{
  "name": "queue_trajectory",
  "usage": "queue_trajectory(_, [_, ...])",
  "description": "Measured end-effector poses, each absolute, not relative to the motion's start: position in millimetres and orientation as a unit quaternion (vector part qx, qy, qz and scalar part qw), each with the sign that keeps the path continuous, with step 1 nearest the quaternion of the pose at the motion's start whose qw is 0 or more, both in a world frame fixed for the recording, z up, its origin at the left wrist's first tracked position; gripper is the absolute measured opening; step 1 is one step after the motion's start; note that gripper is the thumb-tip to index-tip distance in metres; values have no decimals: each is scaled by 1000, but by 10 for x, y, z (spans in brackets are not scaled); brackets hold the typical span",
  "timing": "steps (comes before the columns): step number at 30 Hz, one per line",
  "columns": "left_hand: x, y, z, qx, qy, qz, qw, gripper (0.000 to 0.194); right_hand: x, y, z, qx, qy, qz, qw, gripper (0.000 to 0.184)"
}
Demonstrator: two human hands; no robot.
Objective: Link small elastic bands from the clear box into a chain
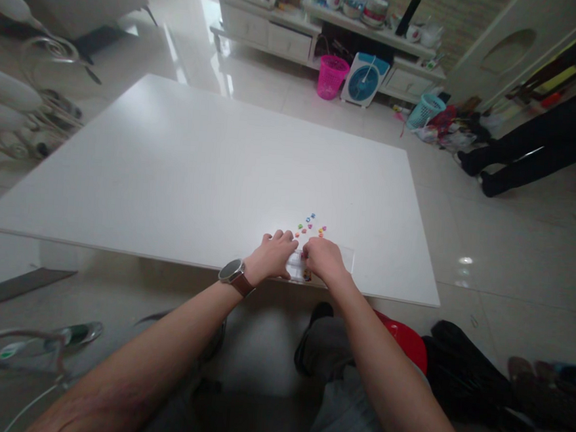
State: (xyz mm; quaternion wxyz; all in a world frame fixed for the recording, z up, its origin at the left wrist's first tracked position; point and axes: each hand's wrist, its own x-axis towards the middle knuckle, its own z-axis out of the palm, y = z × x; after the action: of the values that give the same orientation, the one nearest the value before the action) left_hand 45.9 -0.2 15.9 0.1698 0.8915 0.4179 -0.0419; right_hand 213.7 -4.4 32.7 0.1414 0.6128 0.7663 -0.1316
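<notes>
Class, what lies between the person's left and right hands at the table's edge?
Part of a clear box lies between the left hand and the right hand, as the head view shows.

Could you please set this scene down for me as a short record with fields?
Surface: large white table
Left grip: open, at the left side of a clear case
Right grip: curled over the case; anything held is hidden
Loose pieces: small, multicoloured, scattered on the table beyond the case
Worn: watch with brown strap, left arm
Beyond the table: pink basket beside a blue-and-white fan
Right side: a person's legs, dark clothing
</notes>
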Motion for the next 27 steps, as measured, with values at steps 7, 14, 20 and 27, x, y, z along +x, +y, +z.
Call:
queue_trajectory(7, [463, -3, 186, 891, 419, -45, 167, 63, 2116, -52, 354, 616, 765, -121, 141, 17])
queue_trajectory(14, [459, -2, 175, 890, 421, -42, 170, 64, 2135, -56, 362, 624, 759, -109, 151, 20])
queue_trajectory(20, [467, -2, 156, 890, 422, -43, 167, 64, 2147, -45, 372, 625, 755, -119, 158, 20])
queue_trajectory(27, [465, 4, 155, 889, 421, -42, 175, 65, 2148, -22, 370, 627, 755, -117, 150, 18])
